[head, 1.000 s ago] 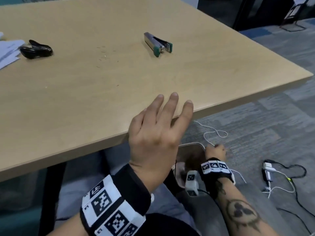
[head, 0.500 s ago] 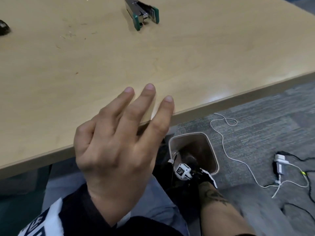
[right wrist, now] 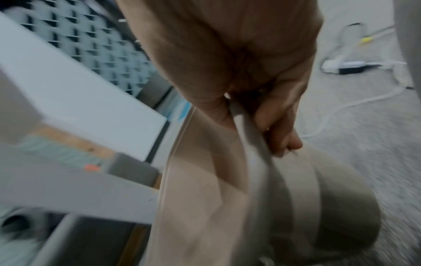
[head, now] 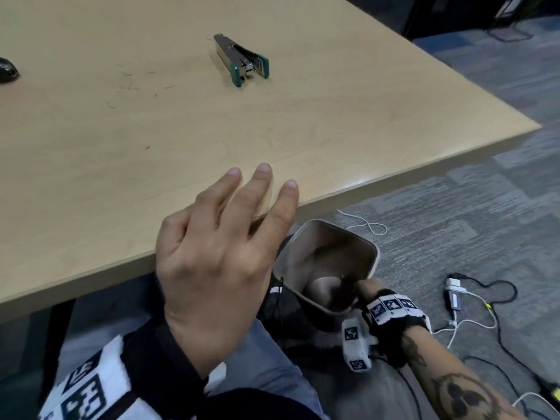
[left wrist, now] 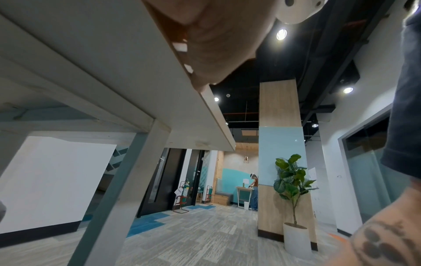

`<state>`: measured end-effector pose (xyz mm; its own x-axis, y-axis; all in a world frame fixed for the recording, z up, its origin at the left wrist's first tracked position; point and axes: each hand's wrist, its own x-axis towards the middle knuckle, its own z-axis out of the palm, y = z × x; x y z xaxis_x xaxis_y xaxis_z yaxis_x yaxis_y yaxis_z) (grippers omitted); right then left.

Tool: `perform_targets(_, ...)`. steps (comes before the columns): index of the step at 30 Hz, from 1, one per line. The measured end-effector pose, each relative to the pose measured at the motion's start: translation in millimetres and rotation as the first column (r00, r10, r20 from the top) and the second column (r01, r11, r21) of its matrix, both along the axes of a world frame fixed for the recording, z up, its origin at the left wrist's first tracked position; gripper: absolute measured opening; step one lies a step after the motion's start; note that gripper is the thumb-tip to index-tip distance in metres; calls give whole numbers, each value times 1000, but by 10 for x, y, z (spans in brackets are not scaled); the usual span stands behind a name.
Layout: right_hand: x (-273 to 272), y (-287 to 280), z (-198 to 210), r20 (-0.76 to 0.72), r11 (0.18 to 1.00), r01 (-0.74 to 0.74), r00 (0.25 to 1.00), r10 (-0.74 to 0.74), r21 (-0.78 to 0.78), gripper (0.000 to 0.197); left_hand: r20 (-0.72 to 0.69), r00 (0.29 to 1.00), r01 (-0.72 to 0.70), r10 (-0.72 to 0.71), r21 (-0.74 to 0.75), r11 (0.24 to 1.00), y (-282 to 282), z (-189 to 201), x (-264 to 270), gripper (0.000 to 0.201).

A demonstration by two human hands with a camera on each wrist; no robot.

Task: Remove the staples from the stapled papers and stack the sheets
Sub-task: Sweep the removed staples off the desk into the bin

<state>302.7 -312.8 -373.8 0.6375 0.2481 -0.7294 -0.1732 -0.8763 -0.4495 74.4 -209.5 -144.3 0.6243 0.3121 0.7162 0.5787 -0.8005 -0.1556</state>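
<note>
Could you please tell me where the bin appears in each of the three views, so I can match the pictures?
Head: the bin sits lower centre-right, below the table edge, its near rim gripped by the right hand.
Left wrist: not in it; only the table's underside and the room show.
Right wrist: the bin fills the lower centre, blurred, its rim pinched by the right hand.
Shared landmark: the table edge, seen in all three.

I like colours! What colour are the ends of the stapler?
Green, on the stapler. The head view shows it best.
</note>
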Motion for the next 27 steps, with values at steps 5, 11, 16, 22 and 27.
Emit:
perform_targets(5, -98, -286, 651, 13, 989, 69, 997, -72, 130, 24, -45, 997, 57, -62, -109, 992, 21, 79, -63, 29)
perform_targets(11, -512, -630, 1302, 102, 970, 41, 993, -67, 240, 25, -31, 970, 222, -239, -270, 937, 98, 212, -176, 31)
perform_targets(16, -828, -586, 1754, 221, 958, -132, 972, 75, 255, 28, 57, 906, 383, -419, -531, 756, 153, 284, -442, 37)
perform_targets(22, -989, -242, 2329, 354, 927, -359, 885, 301, 110, 36, 278, 874, 471, -398, -683, 558, 381, 358, -839, 33)
perform_targets(27, -1049, 85, 2531, 329, 906, -419, 865, 378, 58, 38, 270, 916, 396, -298, -732, 554, 557, 679, -1059, 35)
